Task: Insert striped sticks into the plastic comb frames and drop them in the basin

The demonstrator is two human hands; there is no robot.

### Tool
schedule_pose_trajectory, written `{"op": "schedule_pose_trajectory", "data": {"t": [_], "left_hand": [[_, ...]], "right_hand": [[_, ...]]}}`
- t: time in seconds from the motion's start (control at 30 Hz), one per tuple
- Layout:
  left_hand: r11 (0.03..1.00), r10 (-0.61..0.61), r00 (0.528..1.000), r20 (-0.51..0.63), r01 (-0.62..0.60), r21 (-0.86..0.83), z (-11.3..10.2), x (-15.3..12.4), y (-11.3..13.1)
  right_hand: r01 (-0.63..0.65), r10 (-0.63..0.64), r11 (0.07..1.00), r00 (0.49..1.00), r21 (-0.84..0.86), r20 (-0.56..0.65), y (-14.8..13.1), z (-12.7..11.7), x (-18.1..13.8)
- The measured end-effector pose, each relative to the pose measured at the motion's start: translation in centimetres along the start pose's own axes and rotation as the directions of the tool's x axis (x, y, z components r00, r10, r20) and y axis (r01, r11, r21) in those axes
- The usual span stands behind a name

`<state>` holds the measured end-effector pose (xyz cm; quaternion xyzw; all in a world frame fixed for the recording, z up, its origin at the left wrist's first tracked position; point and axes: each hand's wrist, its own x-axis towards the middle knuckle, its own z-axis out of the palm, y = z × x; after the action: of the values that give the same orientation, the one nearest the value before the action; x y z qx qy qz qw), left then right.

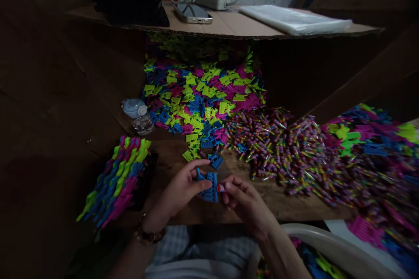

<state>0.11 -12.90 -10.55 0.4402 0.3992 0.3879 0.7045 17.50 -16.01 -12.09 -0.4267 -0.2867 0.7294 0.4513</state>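
Above the front edge of the wooden table, my left hand pinches a blue ridged plastic piece between thumb and fingers. Close on its right side, my right hand grips a small tube with a red end that faces the blue piece. Most of the tube is hidden by my fingers, and I cannot tell whether its end touches the piece. Just beyond my left fingertips lies another blue plastic piece.
A heap of yellow, pink and blue pieces lies ahead, with many small colourful tubes to its right. At left stand stacked coloured pieces and a bottle. A cardboard shelf overhangs the back, holding a phone. A tub is at lower right.
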Motion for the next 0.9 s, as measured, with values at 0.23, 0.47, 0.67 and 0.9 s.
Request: {"op": "schedule_pose_trajectory", "data": {"t": [0.23,0.47,0.67,0.9], "left_hand": [[0.903,0.123,0.984,-0.131,-0.056,0.426,-0.9,0.2,-1.7],[0.582,0.403,0.891,-0.208,-0.074,0.81,-4.1,4.0,-6.7],[0.649,0.415,0.86,-0.295,-0.053,0.759,-5.5,7.9,-6.7],[0.928,0.228,0.882,-0.412,-0.068,0.367,-5.5,7.2,-5.8]], "right_hand": [[0.239,-0.327,0.695,0.945,-0.679,-0.002,2.3,-0.6,0.8],[0.081,-0.376,0.067,0.925,-0.995,0.05,3.1,-2.6,4.3],[-0.047,-0.465,-0.224,0.883,-0.973,0.064,0.0,-4.1,9.2],[0.123,-0.449,-0.237,0.866,-0.964,0.22,-1.9,-5.7,12.3]]}}
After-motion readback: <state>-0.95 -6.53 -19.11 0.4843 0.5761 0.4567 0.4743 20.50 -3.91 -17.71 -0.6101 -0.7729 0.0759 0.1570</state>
